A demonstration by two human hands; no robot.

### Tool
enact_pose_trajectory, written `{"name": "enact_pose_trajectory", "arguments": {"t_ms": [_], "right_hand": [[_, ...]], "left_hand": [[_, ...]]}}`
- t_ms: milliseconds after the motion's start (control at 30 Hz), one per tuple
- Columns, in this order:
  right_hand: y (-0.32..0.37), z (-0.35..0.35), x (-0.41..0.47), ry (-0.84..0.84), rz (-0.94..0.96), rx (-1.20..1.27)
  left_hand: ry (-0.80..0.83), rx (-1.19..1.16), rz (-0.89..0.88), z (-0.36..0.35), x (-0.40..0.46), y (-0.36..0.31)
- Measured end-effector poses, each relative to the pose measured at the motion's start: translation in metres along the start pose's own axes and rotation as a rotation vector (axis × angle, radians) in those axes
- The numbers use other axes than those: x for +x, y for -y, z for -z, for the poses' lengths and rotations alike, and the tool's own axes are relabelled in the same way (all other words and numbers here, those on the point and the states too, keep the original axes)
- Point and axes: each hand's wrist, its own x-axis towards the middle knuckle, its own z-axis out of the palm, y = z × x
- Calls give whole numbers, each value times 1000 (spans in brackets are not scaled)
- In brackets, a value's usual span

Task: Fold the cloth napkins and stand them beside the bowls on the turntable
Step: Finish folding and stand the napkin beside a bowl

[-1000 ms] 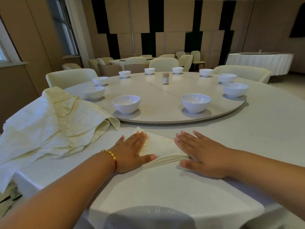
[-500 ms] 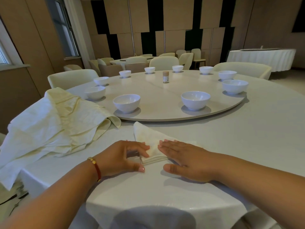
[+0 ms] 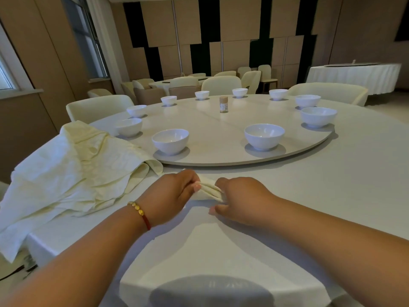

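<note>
A cream cloth napkin (image 3: 210,189), folded into a narrow band, lies on the white tablecloth just in front of the turntable (image 3: 221,134). My left hand (image 3: 172,193) pinches its left end between thumb and fingers. My right hand (image 3: 239,199) curls over its right end and grips it. Most of the napkin is hidden under both hands. Several white bowls ring the turntable; the two nearest are one bowl (image 3: 170,141) on the left and another bowl (image 3: 264,136) on the right.
A loose heap of unfolded cream napkins (image 3: 73,173) covers the table's left side, draping over the edge. A small capped jar (image 3: 223,104) stands mid-turntable. Cream chairs (image 3: 99,106) surround the table; other dressed tables stand behind.
Both hands went from lying flat on the folded triangle to closing around it. The napkin has been gathered into a narrow folded band between them.
</note>
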Motion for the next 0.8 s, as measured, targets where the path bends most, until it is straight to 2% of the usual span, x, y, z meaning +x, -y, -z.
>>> {"name": "enact_pose_trajectory", "arguments": {"t_ms": [67, 133, 233, 300, 400, 467, 533, 667, 800], "right_hand": [[0, 0, 9, -40, 16, -16], [-6, 5, 14, -45, 3, 69], [-21, 25, 17, -147, -127, 327], [-37, 39, 24, -259, -229, 460], [-60, 56, 43, -403, -350, 595], [-68, 61, 59, -476, -402, 623], [-72, 59, 78, -515, -432, 613], [-69, 48, 123, -492, -474, 545], [-63, 40, 166, -422, -535, 451]], "left_hand": [[17, -1, -3, 5, 13, -5], [-7, -104, 58, 10, 24, -7], [-204, -323, 171, 13, 38, 2], [-280, -268, 291, 10, 50, 13], [-123, -195, 431, -3, 64, 24], [29, -111, 405, -16, 69, 33], [156, 98, 321, -32, 73, 43], [111, 283, 219, -46, 81, 55], [70, 323, 195, -49, 85, 53]]}}
